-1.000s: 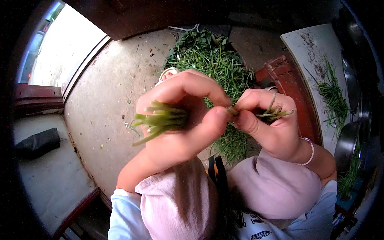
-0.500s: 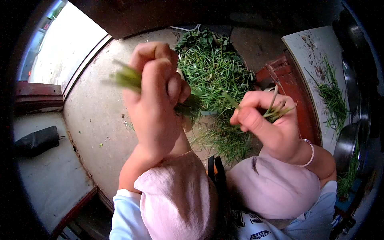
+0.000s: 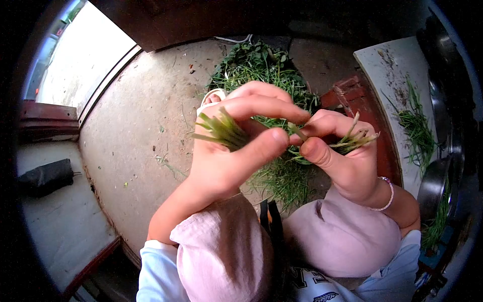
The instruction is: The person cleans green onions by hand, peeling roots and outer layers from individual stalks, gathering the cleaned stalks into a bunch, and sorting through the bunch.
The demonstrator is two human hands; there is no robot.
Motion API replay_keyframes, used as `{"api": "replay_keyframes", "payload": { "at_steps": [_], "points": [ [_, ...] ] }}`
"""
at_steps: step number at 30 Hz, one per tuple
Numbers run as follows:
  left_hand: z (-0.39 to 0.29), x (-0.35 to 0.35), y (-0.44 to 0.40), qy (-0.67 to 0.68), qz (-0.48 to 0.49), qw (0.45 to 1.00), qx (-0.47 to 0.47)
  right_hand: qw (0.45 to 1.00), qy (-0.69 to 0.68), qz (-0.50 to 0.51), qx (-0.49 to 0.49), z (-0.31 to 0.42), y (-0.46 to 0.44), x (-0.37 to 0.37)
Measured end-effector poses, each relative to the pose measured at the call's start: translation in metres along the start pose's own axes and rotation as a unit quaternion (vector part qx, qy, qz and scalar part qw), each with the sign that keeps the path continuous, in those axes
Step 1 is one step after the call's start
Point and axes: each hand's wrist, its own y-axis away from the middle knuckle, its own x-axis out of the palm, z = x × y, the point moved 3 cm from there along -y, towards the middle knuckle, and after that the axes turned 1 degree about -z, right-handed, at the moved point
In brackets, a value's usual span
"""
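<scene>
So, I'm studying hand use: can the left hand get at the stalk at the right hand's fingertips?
Probably yes: the left hand is right beside the stalk, with nothing visible between them, though it holds a bunch of stems.

Mixed exposure, dim indoors overall. Main light looks like daylight from upper left; the pale ground (image 3: 88, 58) outside is blown near-white, no detail. Floor (image 3: 131, 116) is mid-bright that side, falling off rightward. Dark panel (image 3: 201, 20) up top is almost black. Pans (image 3: 433, 189) at right sit in heavy shadow, mostly rim glints readable. Left hand (image 3: 221, 163) and right hand (image 3: 347, 156) are well exposed, soft shading. Stems (image 3: 224, 132) slightly soft at the tips; leaf pile (image 3: 254, 65) readable, fine detail mushy. Deep shadow between the pink trouser legs (image 3: 221, 246). Strong fisheye: white board (image 3: 397, 55) bows, corners vignette to black, bluish fringe at left edge.
</scene>
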Motion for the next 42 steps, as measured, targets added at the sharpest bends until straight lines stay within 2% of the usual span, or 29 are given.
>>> {"api": "replay_keyframes", "payload": {
  "at_steps": [2, 4, 6, 8, 10, 12, 13, 14, 16, 18, 20, 21, 22, 24, 25, 26, 28, 30, 32, 38, 42],
  "points": [
    [0.006, 0.002, -0.003, -0.005, 0.042, 0.998, 0.039, 1.000, -0.007, 0.002, 0.011, -0.002, 0.001, 0.004],
    [0.007, 0.014, -0.004, -0.026, 0.020, 0.998, -0.047, 0.990, -0.122, -0.025, 0.062, -0.007, 0.002, 0.010],
    [0.016, 0.014, -0.005, -0.034, 0.050, 0.997, -0.040, 0.987, -0.146, -0.027, 0.063, -0.012, 0.001, 0.013],
    [0.023, 0.015, -0.004, 0.047, 0.077, 0.996, -0.015, 0.989, -0.126, -0.042, 0.067, -0.015, -0.001, 0.014],
    [0.030, 0.013, -0.002, 0.070, 0.072, 0.994, -0.036, 0.978, -0.161, -0.009, 0.131, -0.008, -0.009, 0.014],
    [0.029, 0.008, 0.000, 0.112, 0.010, 0.989, -0.099, 0.983, -0.171, 0.013, 0.072, -0.008, -0.012, 0.014],
    [0.028, 0.004, 0.001, 0.132, -0.011, 0.982, -0.135, 0.987, -0.135, 0.020, 0.080, -0.005, -0.012, 0.009],
    [0.027, 0.000, 0.002, 0.152, -0.033, 0.973, -0.171, 0.985, -0.082, 0.026, 0.146, 0.000, -0.012, -0.002],
    [0.025, 0.001, -0.007, 0.140, -0.110, 0.980, -0.091, 0.972, -0.127, 0.020, 0.195, -0.002, -0.010, -0.016],
    [0.026, -0.003, -0.009, 0.186, -0.125, 0.971, -0.084, 0.960, -0.159, 0.025, 0.230, -0.004, -0.008, -0.026],
    [0.029, -0.003, -0.007, 0.367, -0.062, 0.923, -0.102, 0.932, -0.225, 0.103, 0.267, -0.011, -0.005, -0.024],
    [0.025, 0.004, -0.008, 0.366, -0.159, 0.907, -0.134, 0.925, -0.244, 0.106, 0.271, -0.013, -0.005, -0.023],
    [0.030, -0.001, -0.007, 0.369, -0.159, 0.906, -0.133, 0.925, -0.241, 0.105, 0.272, -0.012, -0.005, -0.022],
    [0.038, -0.010, -0.007, 0.321, -0.069, 0.935, -0.135, 0.914, -0.263, 0.139, 0.276, -0.009, -0.003, -0.019],
    [0.036, -0.007, -0.003, 0.254, -0.128, 0.938, -0.199, 0.913, -0.261, 0.146, 0.277, -0.010, -0.002, -0.019],
    [0.037, -0.008, 0.001, 0.202, -0.168, 0.941, -0.216, 0.914, -0.258, 0.145, 0.278, -0.010, -0.001, -0.019],
    [0.024, 0.000, 0.002, 0.064, -0.176, 0.956, -0.224, 0.924, -0.252, 0.154, 0.244, -0.008, -0.002, -0.017],
    [0.021, 0.004, 0.002, 0.015, -0.153, 0.966, -0.209, 0.924, -0.249, 0.153, 0.245, -0.008, -0.002, -0.015],
    [0.014, 0.012, -0.002, 0.053, -0.139, 0.972, -0.180, 0.927, -0.238, 0.159, 0.242, -0.007, -0.002, -0.013],
    [0.015, 0.011, -0.001, 0.030, -0.094, 0.982, -0.160, 0.939, -0.194, 0.153, 0.241, -0.005, -0.004, 0.000],
    [0.015, 0.007, -0.001, 0.028, -0.125, 0.977, -0.171, 0.956, -0.154, 0.134, 0.213, -0.008, -0.004, 0.002]
  ]
}}
